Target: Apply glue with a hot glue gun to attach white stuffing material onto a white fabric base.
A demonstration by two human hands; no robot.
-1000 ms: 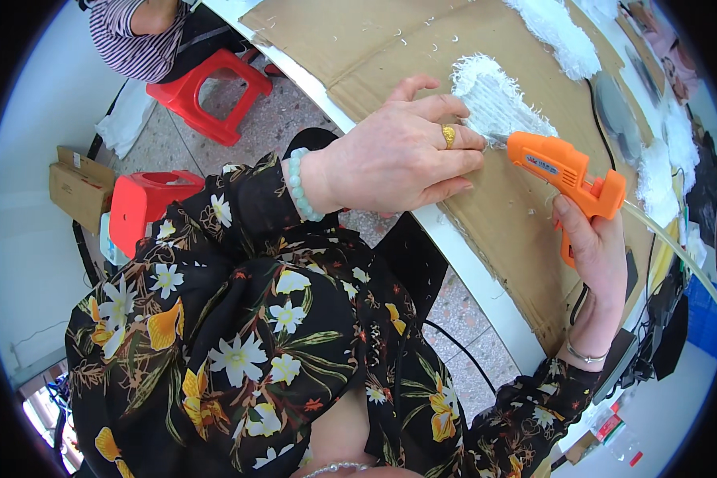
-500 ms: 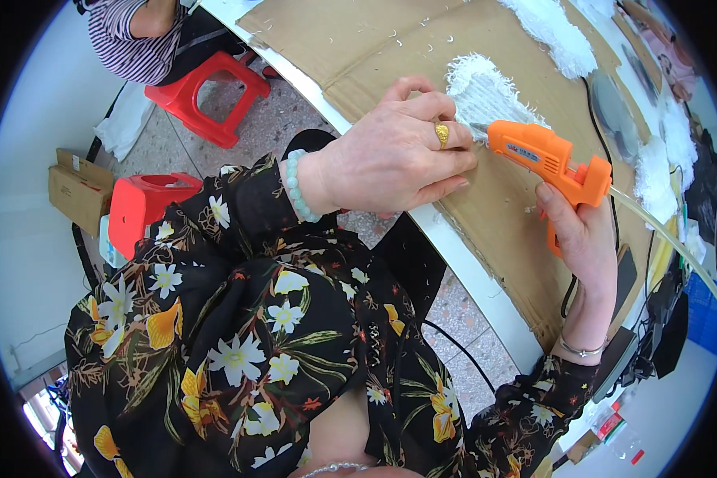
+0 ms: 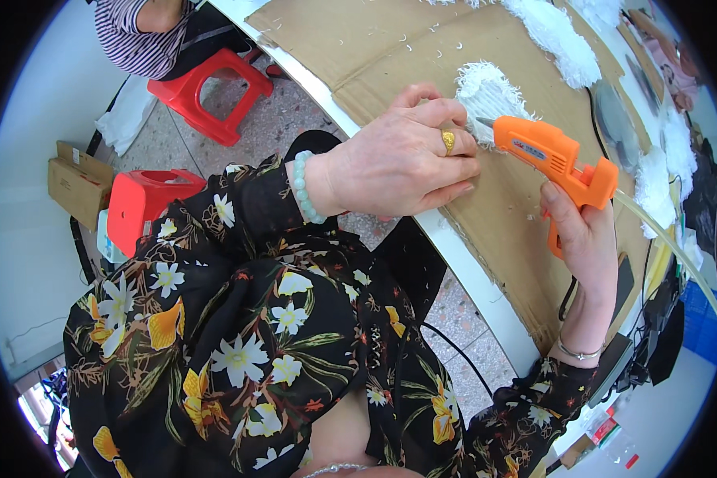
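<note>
An orange glue gun point(image 3: 546, 153) is gripped in my right hand point(image 3: 583, 235), a pale glue stick point(image 3: 685, 255) jutting from its back end. Its nozzle points left, close to the fingertips of my left hand point(image 3: 410, 155). Just beyond those fingertips is a white shaggy piece of fabric point(image 3: 488, 94) with a fringed edge. My left fingers are bent and pressed together at its near edge, pinching it; the exact contact is hidden behind the hand.
Brown cardboard point(image 3: 374, 44) covers the white table, with small white scraps on it. More white fluffy pieces point(image 3: 562, 48) lie along the far side, near clear round discs point(image 3: 613, 119). A black cord runs beside my right hand. Red stools point(image 3: 215, 88) and a seated person point(image 3: 139, 40) are at the left.
The white fabric has shifted slightly and shows a smaller area beyond my left hand. The glue gun has moved a little to the right, still with its nozzle near my left fingers.
</note>
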